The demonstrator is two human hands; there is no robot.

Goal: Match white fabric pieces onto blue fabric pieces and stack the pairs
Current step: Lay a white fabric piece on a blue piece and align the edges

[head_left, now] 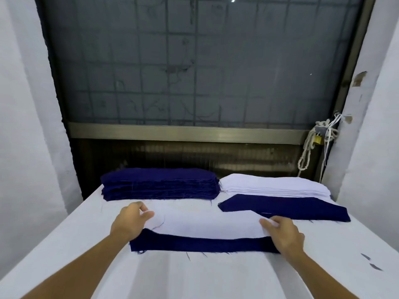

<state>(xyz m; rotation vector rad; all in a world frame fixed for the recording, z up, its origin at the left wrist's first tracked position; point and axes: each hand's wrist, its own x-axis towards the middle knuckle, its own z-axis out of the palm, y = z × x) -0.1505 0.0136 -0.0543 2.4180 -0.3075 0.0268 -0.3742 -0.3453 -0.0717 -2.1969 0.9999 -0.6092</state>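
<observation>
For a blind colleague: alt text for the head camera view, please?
A person's left hand and right hand hold the ends of a white fabric piece laid on a blue fabric piece on a white table, blue showing along the near edge. Behind lie a blue stack, a white stack and a single blue piece.

**A garment workshop's piecework table**

Beyond the left hand (129,221) sits a thick stack of dark blue cut fabric pieces (159,183). Beyond the right hand (285,234) is a lower stack of white cut fabric pieces (274,185), and both hands pinch one white fabric piece (205,223) between them. Under the hands, a long white cloth-covered table (194,277) carries dark loose thread ends (187,255). Small dark fabric scraps (371,262) lie right of the right hand. Far beyond both hands is a grimy metal-grilled window (194,61), with a knotted white rope and brass padlock (317,139) at its right.
</observation>
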